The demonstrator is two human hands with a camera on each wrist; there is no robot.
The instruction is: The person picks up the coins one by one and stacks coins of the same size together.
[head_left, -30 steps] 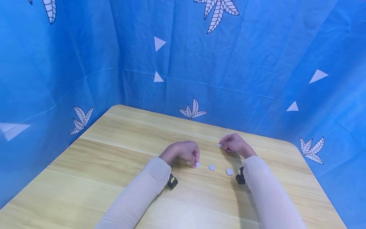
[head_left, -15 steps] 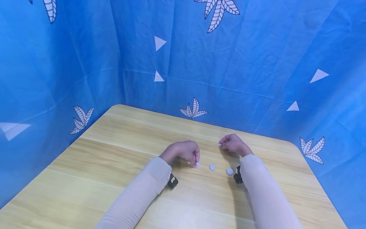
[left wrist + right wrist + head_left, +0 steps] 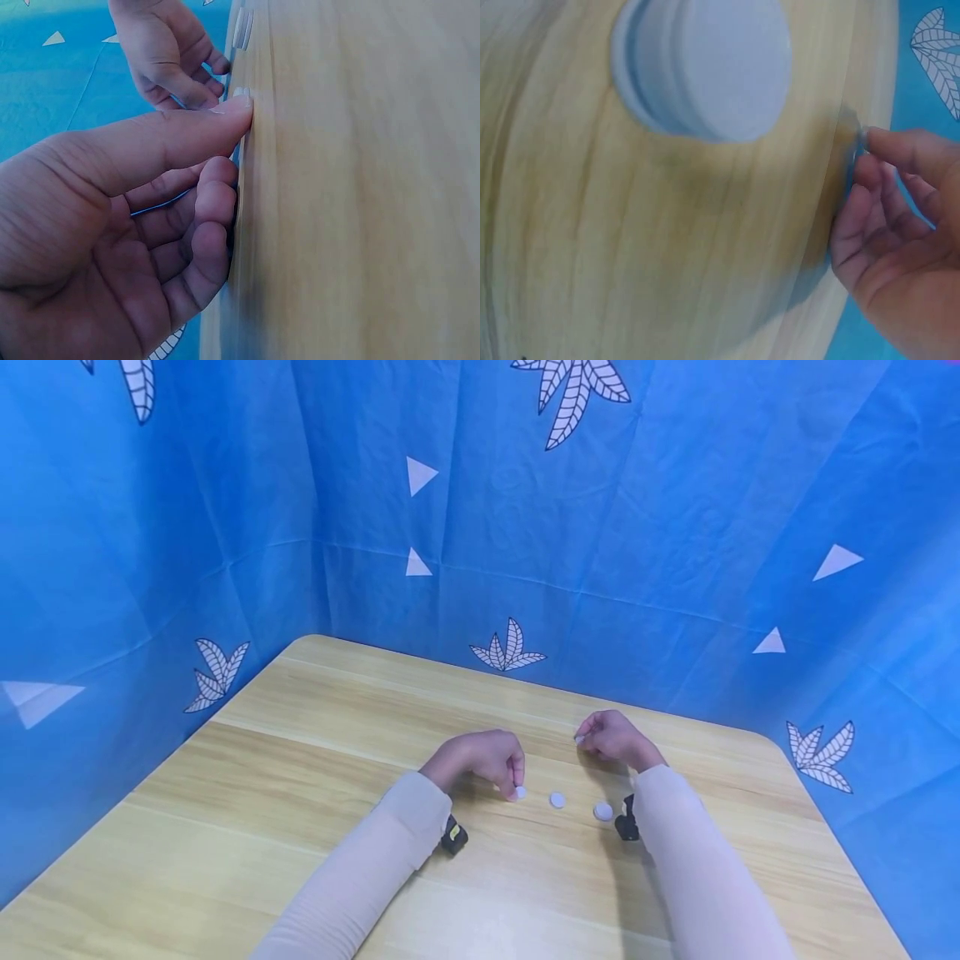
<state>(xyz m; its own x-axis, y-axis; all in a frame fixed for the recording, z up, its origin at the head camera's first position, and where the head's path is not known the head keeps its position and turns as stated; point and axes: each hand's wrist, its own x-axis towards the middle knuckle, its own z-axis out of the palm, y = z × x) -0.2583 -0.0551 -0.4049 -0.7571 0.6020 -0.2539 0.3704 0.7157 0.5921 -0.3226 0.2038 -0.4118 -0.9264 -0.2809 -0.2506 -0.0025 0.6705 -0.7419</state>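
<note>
My left hand (image 3: 491, 758) bends down to the table and pinches a small white disc (image 3: 521, 792) at its thumb tip. In the left wrist view the thumb covers most of that disc, and the other fingers are curled. Farther back, my right hand (image 3: 613, 739) pinches another white disc (image 3: 579, 739) between thumb and fingers. Only a sliver of it shows by the thumb in the right wrist view. Between the hands and nearer to me lie a flat white disc (image 3: 557, 800) and a thicker one (image 3: 603, 811), which looks like a stack of discs (image 3: 735, 67) up close.
All of this sits on a wood-grain table (image 3: 247, 827) with rounded far corners. A blue cloth (image 3: 675, 527) with white leaves and triangles hangs behind it and along the sides. A black wrist camera (image 3: 453, 835) sits under the left cuff, another black camera (image 3: 627, 820) under the right.
My right hand and forearm have shifted slightly left with the disc since a second ago. The left hand and the discs on the table stay where they were.
</note>
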